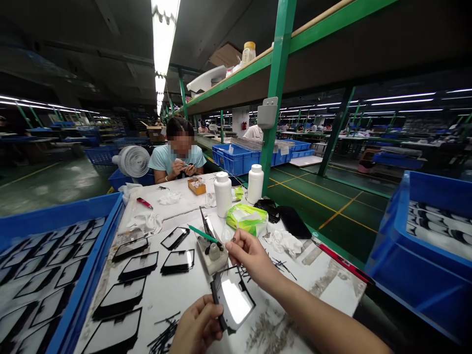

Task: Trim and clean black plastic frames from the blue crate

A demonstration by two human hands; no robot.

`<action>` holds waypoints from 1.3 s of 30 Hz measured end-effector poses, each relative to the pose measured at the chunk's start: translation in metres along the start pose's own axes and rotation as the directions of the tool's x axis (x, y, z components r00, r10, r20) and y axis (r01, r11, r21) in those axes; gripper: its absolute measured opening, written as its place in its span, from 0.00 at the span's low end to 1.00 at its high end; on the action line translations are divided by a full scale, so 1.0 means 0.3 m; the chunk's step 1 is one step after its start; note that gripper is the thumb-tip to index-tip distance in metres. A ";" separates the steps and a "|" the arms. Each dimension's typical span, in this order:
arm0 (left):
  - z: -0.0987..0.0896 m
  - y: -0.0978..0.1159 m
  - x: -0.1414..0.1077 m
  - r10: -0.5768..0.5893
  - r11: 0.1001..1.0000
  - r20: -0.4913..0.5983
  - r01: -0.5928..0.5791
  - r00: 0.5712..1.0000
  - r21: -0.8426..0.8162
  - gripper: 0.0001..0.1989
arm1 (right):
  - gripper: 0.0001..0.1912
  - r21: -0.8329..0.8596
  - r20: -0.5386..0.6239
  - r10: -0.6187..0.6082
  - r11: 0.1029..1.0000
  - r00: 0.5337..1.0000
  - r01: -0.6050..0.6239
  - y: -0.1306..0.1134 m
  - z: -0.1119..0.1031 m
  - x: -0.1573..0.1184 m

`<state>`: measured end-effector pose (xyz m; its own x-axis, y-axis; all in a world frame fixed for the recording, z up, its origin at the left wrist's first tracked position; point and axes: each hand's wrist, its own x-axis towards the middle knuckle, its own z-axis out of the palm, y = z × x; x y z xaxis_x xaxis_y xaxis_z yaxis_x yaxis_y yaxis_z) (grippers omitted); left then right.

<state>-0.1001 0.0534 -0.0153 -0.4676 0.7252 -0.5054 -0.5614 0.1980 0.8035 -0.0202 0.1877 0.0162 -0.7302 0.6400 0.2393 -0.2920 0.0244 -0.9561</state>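
My left hand [201, 322] is closed on the edge of a clear, black-bordered panel [234, 297], tilted above the table. My right hand [252, 258] is pinched just beyond the panel; a tiny dark thing shows at its fingertips, too small to name. Close to those fingertips, a green stick [202, 232] with a dark end lies over a pale narrow tray [216, 265] that holds a small bottle-like piece. Stacks of similar black-bordered panels [121, 295] are on the table to the left. Thin black strips [164, 337] lie in a pile beside my left hand.
Blue bins [120, 206] flank the table, with another bin [394, 265] at right. White bottles [223, 194], a green-yellow packet [247, 219], crumpled tissue [283, 242] and a red-black tool [339, 258] sit around. A person [180, 152] works opposite, near a white fan [133, 161].
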 end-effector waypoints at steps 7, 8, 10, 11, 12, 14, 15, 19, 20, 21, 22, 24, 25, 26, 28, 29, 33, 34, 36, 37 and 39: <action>0.009 -0.002 -0.030 0.047 0.999 0.062 -0.047 0.997 0.002 0.11 | 0.20 -0.056 -0.029 -0.014 0.998 0.999 0.012 0.004 -0.007 -0.015; 0.009 -0.001 -0.033 0.044 0.999 0.070 -0.045 0.997 0.012 0.10 | 0.20 -0.059 -0.031 -0.012 0.998 0.999 0.010 0.002 -0.009 -0.018; 0.009 0.001 -0.039 0.040 0.999 0.089 -0.043 0.995 0.029 0.09 | 0.20 -0.058 -0.034 -0.008 0.998 0.999 0.006 -0.001 -0.014 -0.023; 0.008 0.001 -0.041 0.040 0.999 0.098 -0.044 0.994 0.032 0.09 | 0.19 -0.056 -0.039 -0.008 0.998 0.999 0.006 -0.002 -0.016 -0.026; 0.007 0.001 -0.043 0.038 0.999 0.107 -0.042 0.994 0.033 0.08 | 0.19 -0.052 -0.040 -0.009 0.999 0.999 0.007 -0.003 -0.018 -0.029; 0.004 -0.002 -0.044 0.035 0.999 0.122 -0.039 0.992 0.030 0.09 | 0.19 -0.050 -0.037 -0.010 0.999 0.999 0.008 -0.001 -0.021 -0.033; 0.003 -0.004 -0.042 0.033 0.999 0.127 -0.037 0.991 0.031 0.09 | 0.19 -0.056 -0.035 -0.011 0.998 0.999 0.009 0.001 -0.023 -0.034; -0.002 -0.010 -0.035 0.033 0.998 0.141 -0.040 0.989 0.050 0.09 | 0.19 -0.066 -0.033 -0.007 0.998 0.999 0.005 0.006 -0.026 -0.035; -0.002 -0.010 -0.034 0.032 0.998 0.144 -0.040 0.989 0.053 0.09 | 0.19 -0.061 -0.036 -0.005 0.998 0.999 0.003 0.006 -0.027 -0.034; -0.002 -0.010 -0.033 0.032 0.998 0.145 -0.040 0.989 0.052 0.09 | 0.19 -0.057 -0.040 -0.005 0.998 0.999 0.003 0.006 -0.028 -0.034; -0.001 -0.009 -0.034 0.032 0.998 0.144 -0.039 0.989 0.049 0.10 | 0.19 -0.055 -0.043 -0.004 0.998 0.999 0.001 0.006 -0.028 -0.034; 0.002 -0.007 -0.035 0.025 0.999 0.141 -0.031 0.990 0.043 0.10 | 0.19 -0.059 -0.045 -0.002 0.998 0.999 0.000 0.005 -0.028 -0.033; 0.002 -0.006 -0.036 0.023 0.999 0.140 -0.028 0.990 0.039 0.10 | 0.19 -0.062 -0.044 -0.002 0.998 0.999 0.000 0.005 -0.027 -0.033; 0.003 -0.006 -0.036 0.021 0.999 0.140 -0.026 0.990 0.035 0.09 | 0.19 -0.062 -0.043 -0.003 0.998 0.999 0.001 0.005 -0.026 -0.033; 0.003 -0.007 -0.036 0.021 0.999 0.146 -0.026 0.989 0.033 0.09 | 0.19 -0.055 -0.047 -0.009 0.998 0.999 0.006 0.005 -0.026 -0.033; 0.003 -0.008 -0.035 0.023 0.999 0.148 -0.028 0.989 0.032 0.09 | 0.19 -0.051 -0.049 -0.014 0.999 0.999 0.011 0.005 -0.026 -0.033; 0.000 -0.012 -0.035 0.027 0.999 0.157 -0.033 0.987 0.031 0.09 | 0.19 -0.057 -0.045 -0.022 0.998 0.999 0.019 0.005 -0.028 -0.036; 0.000 -0.012 -0.036 0.028 0.999 0.156 -0.033 0.987 0.031 0.09 | 0.19 -0.061 -0.043 -0.020 0.998 0.999 0.017 0.005 -0.028 -0.036; 0.000 -0.012 -0.038 0.026 0.999 0.151 -0.030 0.988 0.030 0.09 | 0.18 -0.065 -0.041 -0.018 0.998 0.999 0.016 0.005 -0.029 -0.036; 0.000 -0.011 -0.039 0.024 0.999 0.149 -0.029 0.989 0.029 0.09 | 0.18 -0.068 -0.041 -0.018 0.998 0.999 0.015 0.005 -0.029 -0.036; -0.001 -0.011 -0.039 0.021 0.999 0.140 -0.026 0.990 0.028 0.08 | 0.18 -0.073 -0.041 -0.018 0.997 0.999 0.015 0.007 -0.029 -0.036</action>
<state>-0.0929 0.0441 -0.0120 -0.3792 0.8146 -0.4389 -0.5299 0.1977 0.8247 -0.0076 0.1873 0.0103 -0.6990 0.6701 0.2498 -0.2573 0.0902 -0.9621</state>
